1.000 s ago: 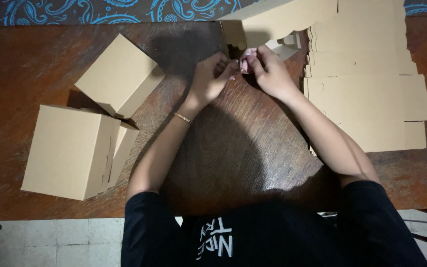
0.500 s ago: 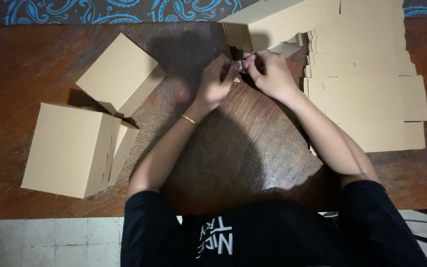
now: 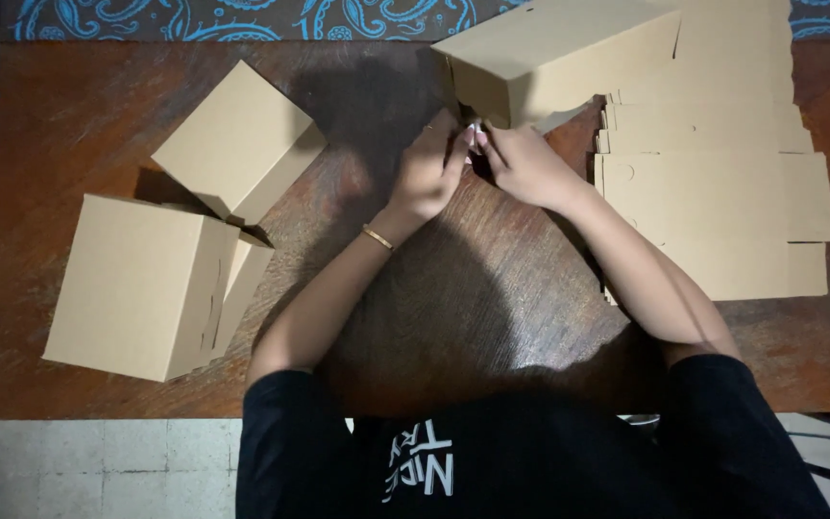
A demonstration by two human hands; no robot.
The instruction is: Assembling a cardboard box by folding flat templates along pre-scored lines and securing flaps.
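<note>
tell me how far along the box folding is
Done: two folded boxes, one near the table's left edge, one behind it. In hand: left hand and right hand meet at the corner of a third box, its flap apparently unfinished. Left: a stack of flat blanks on the right.

You're at a home packing spot: a worn wooden counter on pale floor tiles, with a paisley cloth, folded cardboard boxes and stacked flat blanks.
</note>
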